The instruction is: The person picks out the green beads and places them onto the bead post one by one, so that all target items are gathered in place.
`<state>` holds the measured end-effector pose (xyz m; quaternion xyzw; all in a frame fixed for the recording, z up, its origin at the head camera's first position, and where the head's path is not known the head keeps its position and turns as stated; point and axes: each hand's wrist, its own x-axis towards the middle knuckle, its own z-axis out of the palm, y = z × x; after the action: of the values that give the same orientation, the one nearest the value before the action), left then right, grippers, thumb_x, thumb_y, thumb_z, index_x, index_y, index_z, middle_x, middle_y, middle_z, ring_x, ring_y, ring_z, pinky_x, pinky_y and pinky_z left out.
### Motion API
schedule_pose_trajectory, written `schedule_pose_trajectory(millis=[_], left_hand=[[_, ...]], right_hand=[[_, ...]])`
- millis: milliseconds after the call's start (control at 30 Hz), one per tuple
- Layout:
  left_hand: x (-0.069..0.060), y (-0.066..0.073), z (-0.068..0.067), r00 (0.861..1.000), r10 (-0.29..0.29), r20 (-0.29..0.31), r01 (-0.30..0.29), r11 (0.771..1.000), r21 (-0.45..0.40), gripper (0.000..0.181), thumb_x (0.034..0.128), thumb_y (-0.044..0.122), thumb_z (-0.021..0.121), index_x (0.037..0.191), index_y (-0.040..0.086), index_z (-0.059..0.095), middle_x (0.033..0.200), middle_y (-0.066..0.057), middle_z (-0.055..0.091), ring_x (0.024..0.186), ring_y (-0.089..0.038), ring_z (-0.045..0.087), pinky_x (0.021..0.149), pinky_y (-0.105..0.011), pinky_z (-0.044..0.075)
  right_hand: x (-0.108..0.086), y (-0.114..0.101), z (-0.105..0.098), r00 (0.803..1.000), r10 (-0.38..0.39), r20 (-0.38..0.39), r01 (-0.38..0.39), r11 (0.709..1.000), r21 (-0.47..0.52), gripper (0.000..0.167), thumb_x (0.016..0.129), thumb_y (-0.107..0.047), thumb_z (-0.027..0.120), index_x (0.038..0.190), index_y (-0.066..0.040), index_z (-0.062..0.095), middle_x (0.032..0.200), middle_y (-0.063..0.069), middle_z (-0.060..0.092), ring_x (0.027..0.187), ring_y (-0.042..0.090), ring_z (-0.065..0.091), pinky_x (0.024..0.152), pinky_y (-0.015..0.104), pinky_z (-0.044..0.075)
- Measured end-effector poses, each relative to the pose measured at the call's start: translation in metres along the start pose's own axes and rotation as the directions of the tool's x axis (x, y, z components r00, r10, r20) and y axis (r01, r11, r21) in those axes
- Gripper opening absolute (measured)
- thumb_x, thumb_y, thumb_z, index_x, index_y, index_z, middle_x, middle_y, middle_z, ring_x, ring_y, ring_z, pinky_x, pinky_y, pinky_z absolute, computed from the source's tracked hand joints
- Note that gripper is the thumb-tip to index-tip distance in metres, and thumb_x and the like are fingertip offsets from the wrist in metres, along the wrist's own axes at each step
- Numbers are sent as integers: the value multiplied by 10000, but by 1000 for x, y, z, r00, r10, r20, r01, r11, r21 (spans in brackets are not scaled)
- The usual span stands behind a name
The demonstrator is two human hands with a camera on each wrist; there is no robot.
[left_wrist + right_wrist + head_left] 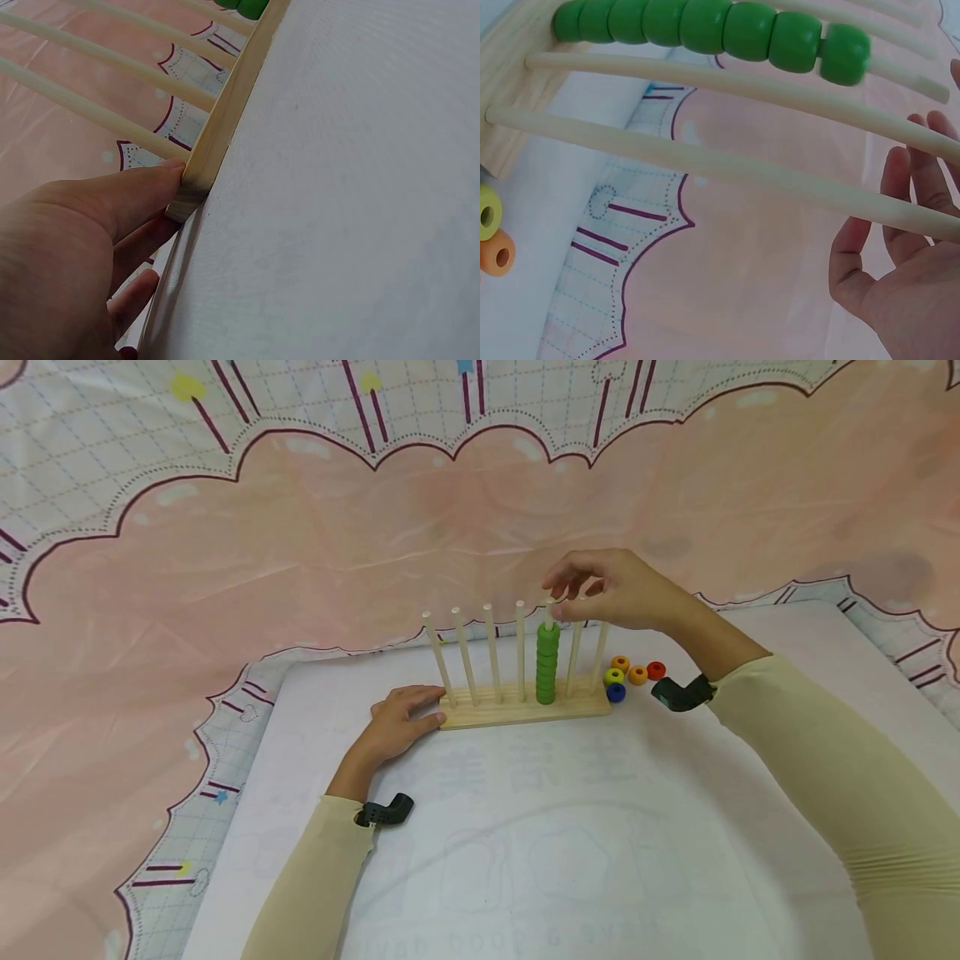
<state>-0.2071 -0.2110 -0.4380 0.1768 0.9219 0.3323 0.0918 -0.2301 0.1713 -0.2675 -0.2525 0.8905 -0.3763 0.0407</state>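
A wooden peg rack with several upright rods stands on the white tabletop. Green beads are stacked on one rod, right of the rack's middle; in the right wrist view the top bead sits slightly apart from those below. My left hand holds the rack's left end; in the left wrist view the thumb presses its edge, the fingers partly hidden. My right hand hovers beside the top of the beaded rod, fingers loosely bent. Nothing shows between those fingers in the right wrist view.
Loose beads lie just right of the rack: orange, red, yellow-green and blue. Behind the tabletop hangs a pink patterned cloth. Each wrist wears a dark camera mount.
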Motion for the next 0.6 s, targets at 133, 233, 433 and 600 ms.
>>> schedule_pose_trajectory(millis=[133,233,433,600], left_hand=[[0,0,0,1000,-6,0,6,1000,0,534,981,380,678,1472,202,568,1540,-79,523,1485,-345,330,1105,-628,140],[0,0,0,1000,-9,0,9,1000,6,534,980,389,677,1472,209,568,1542,-72,522,1486,-343,329,1104,-626,144],[-1,-1,-1,1000,-11,1,11,1000,27,535,982,402,669,1472,212,566,1552,-72,512,1489,-346,324,1099,-625,152],[-1,0,-2,1000,-28,2,28,1000,11,563,988,399,658,1506,223,526,1572,-102,480,1502,-356,313,1121,-634,128]], right_hand=[[-1,0,0,1000,6,3,-6,1000,8,340,943,-275,744,1234,-123,656,1126,36,669,1079,200,577,1023,454,471],[-2,0,-1,1000,7,2,-7,1000,9,337,940,-278,745,1229,-125,664,1120,40,675,1070,203,580,1018,455,479],[-8,2,-9,999,22,-24,-23,999,-26,326,941,-313,735,1226,-169,669,1141,35,671,1067,186,576,1002,431,490],[-23,11,-23,996,67,-57,-71,995,-73,354,962,-341,705,1264,-165,651,1181,33,663,1118,200,586,1041,485,489]])
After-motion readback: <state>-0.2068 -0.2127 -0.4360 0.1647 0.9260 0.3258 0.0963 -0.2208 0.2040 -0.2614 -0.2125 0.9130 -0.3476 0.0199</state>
